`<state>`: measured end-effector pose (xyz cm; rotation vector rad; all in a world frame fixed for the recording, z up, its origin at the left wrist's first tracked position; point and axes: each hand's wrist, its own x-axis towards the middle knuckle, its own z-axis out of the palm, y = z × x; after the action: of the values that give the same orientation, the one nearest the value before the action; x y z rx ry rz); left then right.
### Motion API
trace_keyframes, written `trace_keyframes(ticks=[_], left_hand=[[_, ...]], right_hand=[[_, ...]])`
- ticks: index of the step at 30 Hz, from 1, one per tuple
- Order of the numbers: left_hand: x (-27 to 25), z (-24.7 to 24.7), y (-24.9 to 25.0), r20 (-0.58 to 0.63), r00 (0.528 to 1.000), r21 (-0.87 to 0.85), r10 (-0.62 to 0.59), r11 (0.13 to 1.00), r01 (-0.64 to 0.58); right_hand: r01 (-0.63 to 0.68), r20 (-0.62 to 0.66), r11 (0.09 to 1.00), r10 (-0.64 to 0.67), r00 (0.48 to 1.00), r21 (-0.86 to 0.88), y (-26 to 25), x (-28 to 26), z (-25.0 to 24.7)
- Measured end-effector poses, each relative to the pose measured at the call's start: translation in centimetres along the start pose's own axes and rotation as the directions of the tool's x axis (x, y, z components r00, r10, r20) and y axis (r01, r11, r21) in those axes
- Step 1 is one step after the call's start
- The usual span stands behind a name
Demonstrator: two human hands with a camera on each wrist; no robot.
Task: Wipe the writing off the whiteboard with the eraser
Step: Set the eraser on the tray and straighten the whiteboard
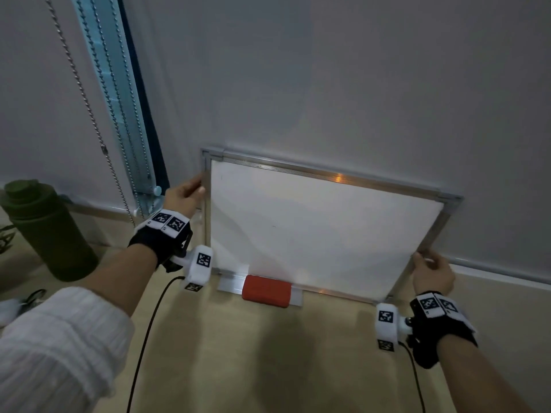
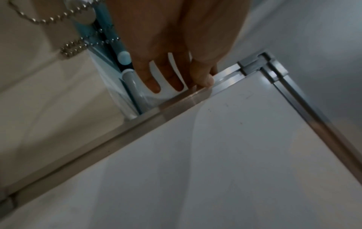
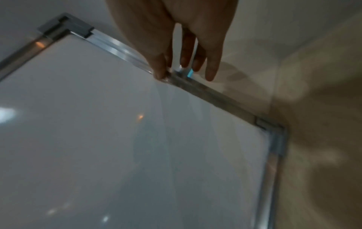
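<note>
Against the grey wall leans one whiteboard [image 1: 313, 231], each hand pinching a side rail: left hand [image 1: 182, 198], right hand [image 1: 432, 274]. One red eraser [image 1: 266, 290] lies on its tray.

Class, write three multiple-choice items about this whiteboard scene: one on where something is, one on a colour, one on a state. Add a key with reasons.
1. Where does the eraser lie?
A. on the tray at the whiteboard's bottom edge
B. in the right hand
C. on top of the green bottle

2. What colour is the eraser?
A. blue
B. red
C. black

3. What is the left hand doing?
A. wiping with the eraser
B. hanging away from the board
C. gripping the whiteboard by its left frame edge

Key: 1 A, it sits on the tray, touched by neither hand. 2 B, the block is plainly red. 3 C, the thumb lies on the frame, fingers behind it; the right hand pinches the right edge likewise.
</note>
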<state>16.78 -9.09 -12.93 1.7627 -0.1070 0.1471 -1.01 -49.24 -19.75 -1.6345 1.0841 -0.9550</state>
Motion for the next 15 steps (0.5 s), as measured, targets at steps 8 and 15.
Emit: trace_keyframes(ticks=[8, 15], left_hand=[[-2.3, 0.0, -5.5, -0.056, 0.995, 0.066, -0.084, 0.994, 0.088], [-6.4, 3.2, -9.3, -0.023, 0.962, 0.071, -0.273, 0.959, 0.274]], right_hand=[[-0.261, 0.198, 0.958, 0.280, 0.939, -0.120, 4.6, -3.7, 1.1], [-0.261, 0.245, 0.940, 0.312, 0.918, -0.218, 5.3, -4.7, 1.7]])
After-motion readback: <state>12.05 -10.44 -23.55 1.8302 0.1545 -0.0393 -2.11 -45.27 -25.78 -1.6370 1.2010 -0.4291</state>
